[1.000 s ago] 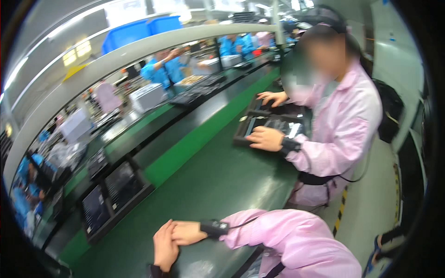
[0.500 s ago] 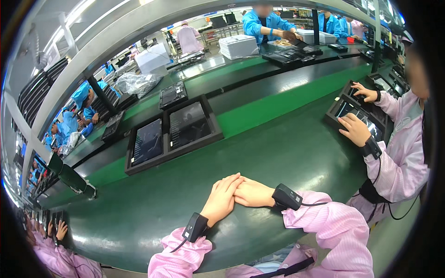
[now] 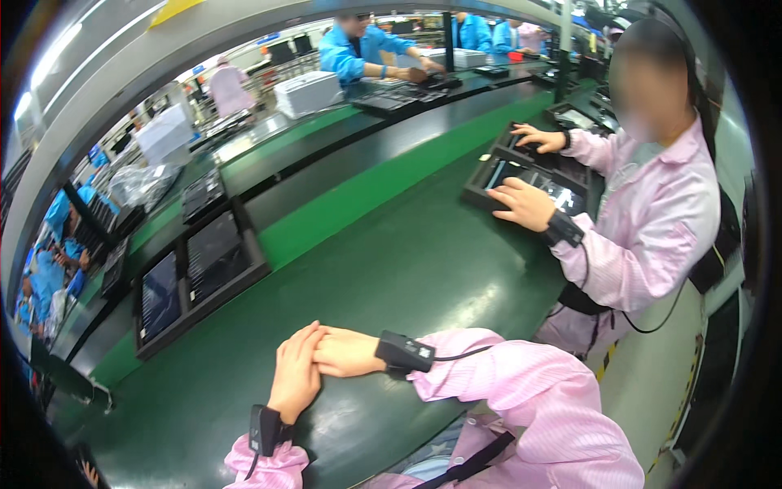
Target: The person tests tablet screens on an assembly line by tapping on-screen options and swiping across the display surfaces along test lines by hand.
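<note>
My left hand (image 3: 296,371) lies across the fingers of my right hand (image 3: 352,352), both resting together over the green worktable (image 3: 383,277). The left fingers are stretched out and hold no object. Beneath them the right fingers are hidden, so their shape cannot be told. Each wrist wears a black strapped device with a cable: one on the left wrist (image 3: 265,429), one on the right (image 3: 406,352). Beyond my hands to the left, apart from them, sits a black tray (image 3: 184,310) with two dark flat screen panels in its compartments.
At right, a co-worker in pink has both hands on another black two-part tray (image 3: 476,196). A raised line behind carries dark panels (image 3: 204,196), a clear plastic bag (image 3: 142,186) and a white stack (image 3: 309,94). A metal frame (image 3: 122,98) arches overhead.
The view has swung to the right, so the tray and my hands appear farther left and more of the co-worker shows. My hands stay one on the other.
</note>
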`<action>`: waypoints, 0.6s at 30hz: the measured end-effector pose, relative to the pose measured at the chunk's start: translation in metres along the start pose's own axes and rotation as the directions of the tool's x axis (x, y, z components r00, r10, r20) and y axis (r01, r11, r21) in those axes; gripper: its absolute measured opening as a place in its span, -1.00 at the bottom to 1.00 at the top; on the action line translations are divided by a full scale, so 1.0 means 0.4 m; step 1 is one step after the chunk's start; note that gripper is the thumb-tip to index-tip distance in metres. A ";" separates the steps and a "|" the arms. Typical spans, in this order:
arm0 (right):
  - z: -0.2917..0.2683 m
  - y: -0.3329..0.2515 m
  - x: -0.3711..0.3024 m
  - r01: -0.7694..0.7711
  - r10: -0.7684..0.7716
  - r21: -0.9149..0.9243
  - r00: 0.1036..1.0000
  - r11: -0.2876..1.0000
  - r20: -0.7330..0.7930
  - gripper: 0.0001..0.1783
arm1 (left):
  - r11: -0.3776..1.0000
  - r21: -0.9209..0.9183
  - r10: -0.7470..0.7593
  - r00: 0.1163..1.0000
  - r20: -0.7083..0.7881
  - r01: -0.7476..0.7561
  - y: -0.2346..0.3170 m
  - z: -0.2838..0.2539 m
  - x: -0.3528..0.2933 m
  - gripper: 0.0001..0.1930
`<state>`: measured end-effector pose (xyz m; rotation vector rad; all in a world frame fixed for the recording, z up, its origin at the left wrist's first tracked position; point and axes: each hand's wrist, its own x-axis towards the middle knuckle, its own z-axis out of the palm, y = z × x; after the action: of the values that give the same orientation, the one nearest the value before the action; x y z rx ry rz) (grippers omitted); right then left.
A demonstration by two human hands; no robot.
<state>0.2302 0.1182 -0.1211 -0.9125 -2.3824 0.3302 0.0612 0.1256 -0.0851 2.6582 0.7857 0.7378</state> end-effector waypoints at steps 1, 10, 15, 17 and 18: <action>-0.013 -0.005 0.002 0.034 -0.033 0.011 0.998 0.999 -0.051 -0.75 | 0.999 -0.041 0.005 1.000 -0.013 -0.006 0.000 0.000 -0.001 -0.45; -0.314 -0.265 0.003 0.413 -0.454 -0.225 0.617 0.882 -0.643 -0.72 | 0.999 0.013 -0.038 0.999 0.006 0.037 -0.013 0.024 -0.003 -0.56; -0.405 -0.465 0.003 0.586 -0.603 -0.391 0.218 0.710 -0.767 -0.89 | 0.994 0.094 -0.050 0.999 0.001 0.050 -0.006 0.024 -0.009 -0.55; -0.420 -0.479 0.022 0.609 -0.625 -0.463 0.070 0.644 -0.778 -0.85 | 0.995 0.079 -0.057 0.998 -0.003 0.057 -0.005 0.023 -0.007 -0.55; -0.424 -0.481 0.028 0.622 -0.661 -0.508 0.020 0.595 -0.750 -0.85 | 0.996 0.075 -0.056 0.998 -0.002 0.056 -0.005 0.021 -0.007 -0.55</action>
<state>0.2194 -0.0115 0.1001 0.1883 -1.4093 -0.5227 0.0631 0.1249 -0.0941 2.6905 0.9010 0.7077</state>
